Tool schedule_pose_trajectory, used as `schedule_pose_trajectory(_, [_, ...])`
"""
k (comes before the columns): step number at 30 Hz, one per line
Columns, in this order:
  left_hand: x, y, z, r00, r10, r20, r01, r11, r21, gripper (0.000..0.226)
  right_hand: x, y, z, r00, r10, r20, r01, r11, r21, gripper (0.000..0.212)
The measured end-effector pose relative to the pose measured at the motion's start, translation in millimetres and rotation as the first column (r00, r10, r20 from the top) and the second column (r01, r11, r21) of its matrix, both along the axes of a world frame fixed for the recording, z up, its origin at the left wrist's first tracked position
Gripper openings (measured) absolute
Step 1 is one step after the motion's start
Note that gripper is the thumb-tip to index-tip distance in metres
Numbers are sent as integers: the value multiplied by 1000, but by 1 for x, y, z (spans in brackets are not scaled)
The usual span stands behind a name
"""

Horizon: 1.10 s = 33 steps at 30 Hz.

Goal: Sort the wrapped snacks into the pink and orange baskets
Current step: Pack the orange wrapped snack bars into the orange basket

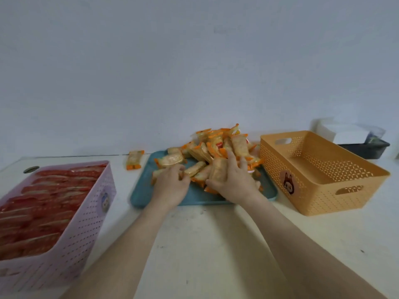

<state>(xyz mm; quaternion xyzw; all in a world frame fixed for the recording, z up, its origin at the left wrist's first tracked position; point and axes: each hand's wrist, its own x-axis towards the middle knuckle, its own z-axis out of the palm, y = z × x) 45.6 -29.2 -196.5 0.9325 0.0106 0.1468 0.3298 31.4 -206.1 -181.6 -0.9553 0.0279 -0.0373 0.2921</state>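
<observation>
A heap of orange-ended wrapped snacks [218, 145] lies on a teal tray [142, 195] at the table's middle. My left hand [170, 184] curls its fingers round snacks at the heap's near left. My right hand [232, 180] grips a stack of orange-ended snacks [218, 169] at the heap's near side. The pink basket [82, 229] on the left holds rows of red-wrapped snacks [43, 201]. The orange basket [323, 169] on the right shows a bare floor. One orange-ended snack [134, 160] lies on the table behind the tray's left corner.
A white table [211, 244] carries everything, with a plain wall close behind. A dark bin [367, 148] with white boxes [347, 132] stands behind the orange basket. A round hole [31, 169] sits in the table at far left.
</observation>
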Motion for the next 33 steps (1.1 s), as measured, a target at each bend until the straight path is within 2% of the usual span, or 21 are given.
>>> schedule_pose_trajectory(2, [-1, -17, -1, 1000, -29, -11, 29, 999, -32, 57, -3, -2, -2, 995, -16, 103, 12, 999, 44, 99])
schedule_pose_trajectory(4, [1, -27, 2, 988, -45, -148, 48, 999, 16, 82, -5, -9, -3, 981, -90, 174, 101, 994, -52, 91])
schedule_pose_trajectory(5, [4, -30, 4, 973, -46, -225, 57, 998, 40, 90, -4, -15, -4, 978, -126, 165, 136, 990, -49, 89])
schedule_pose_trajectory(8, [19, -47, 8, 941, -39, -336, 50, 998, 24, 101, 4, -27, -7, 984, -172, 47, 161, 970, 182, 89])
schedule_pose_trajectory(11, [28, -71, 2, 934, -3, -357, 7, 1000, 11, 88, 15, -19, -6, 979, -203, 2, 188, 908, 375, 81])
schedule_pose_trajectory(15, [28, -94, 1, 967, -28, -252, 4, 995, -98, 59, 22, 1, 2, 983, -181, -36, 172, 829, 532, 67])
schedule_pose_trajectory(17, [28, -94, 6, 976, -68, -208, 16, 971, -240, 49, 24, 4, 4, 988, -147, -44, 140, 744, 653, 76])
schedule_pose_trajectory(19, [26, -93, 11, 969, -129, -210, 25, 900, -436, 44, 24, 5, 6, 994, -110, -25, 94, 688, 719, 76])
schedule_pose_trajectory(22, [18, -90, 14, 963, -171, -209, 21, 820, -571, 39, 24, 2, 10, 996, -74, -41, 78, 630, 773, 52])
schedule_pose_trajectory(25, [8, -89, 21, 972, -167, -163, 43, 812, -582, 37, 20, -2, 13, 997, -64, -54, 80, 544, 835, 27])
schedule_pose_trajectory(27, [-2, -90, 31, 983, -148, -109, 64, 831, -553, 39, 15, -1, 19, 996, -85, -2, 46, 507, 861, 18])
schedule_pose_trajectory(30, [-18, -93, 54, 991, -133, -6, 113, 866, -487, 43, 4, 1, 37, 983, -132, 126, -48, 478, 877, 14])
schedule_pose_trajectory(33, [-33, -105, 85, 983, -144, 116, 181, 872, -455, 37, -5, -11, 66, 955, -152, 254, -145, 507, 850, 17])
